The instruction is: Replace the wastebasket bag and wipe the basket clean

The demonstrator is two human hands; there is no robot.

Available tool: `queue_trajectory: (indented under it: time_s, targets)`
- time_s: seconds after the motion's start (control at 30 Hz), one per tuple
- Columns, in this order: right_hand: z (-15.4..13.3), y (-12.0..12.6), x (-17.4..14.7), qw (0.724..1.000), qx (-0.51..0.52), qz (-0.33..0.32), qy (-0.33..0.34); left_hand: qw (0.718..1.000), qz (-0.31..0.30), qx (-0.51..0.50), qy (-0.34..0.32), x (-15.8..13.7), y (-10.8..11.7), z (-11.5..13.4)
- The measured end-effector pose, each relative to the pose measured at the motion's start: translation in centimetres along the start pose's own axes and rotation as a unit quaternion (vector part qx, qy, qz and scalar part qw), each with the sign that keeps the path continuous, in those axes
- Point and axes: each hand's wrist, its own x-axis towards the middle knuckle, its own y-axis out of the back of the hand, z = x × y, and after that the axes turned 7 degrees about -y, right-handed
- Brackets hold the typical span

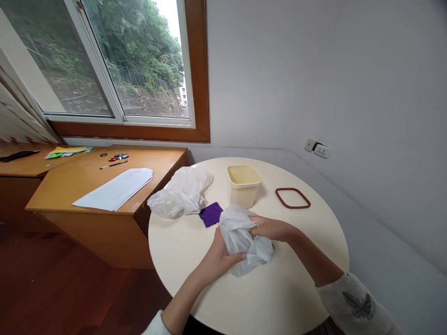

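A crumpled white plastic bag (240, 239) is between my two hands, low over the round table. My left hand (221, 256) grips its left and lower side, thumb lying across the front. From the right, my right hand (267, 228) pinches the bag's upper folds; its fingertips are partly hidden in the plastic. Just behind the bag stands a cream plastic bin (244, 193) without a cover on its top. A purple cloth (211, 215) lies flat to the left of the bag. Further left rests a second crumpled white plastic bag (185, 191).
A brown rounded-square ring (292, 198) lies on the right of the round white table (279, 288). To the left, a wooden desk (94, 223) bears papers (117, 188), a pen (113, 164) and keys (119, 157). The wall with a socket (322, 150) borders the table behind.
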Motion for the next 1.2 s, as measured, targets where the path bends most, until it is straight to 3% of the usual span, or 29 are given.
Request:
queue_trajectory:
  time_s: [0.5, 0.97, 1.2]
  targets:
    - [0.6, -0.3, -0.3, 1.000, 0.007, 0.000, -0.010, 0.989, -0.077, 0.124, -0.039, 1.4, -0.2, 4.2]
    - [0.8, -0.1, -0.2, 1.000, 0.014, -0.008, -0.012, 0.942, -0.159, 0.286, -0.074, 1.6, 2.3, 4.9]
    - [-0.1, 0.6, -0.8, 0.999, 0.028, -0.028, 0.015, 0.952, -0.143, 0.264, -0.058, 1.5, 2.7, 3.9]
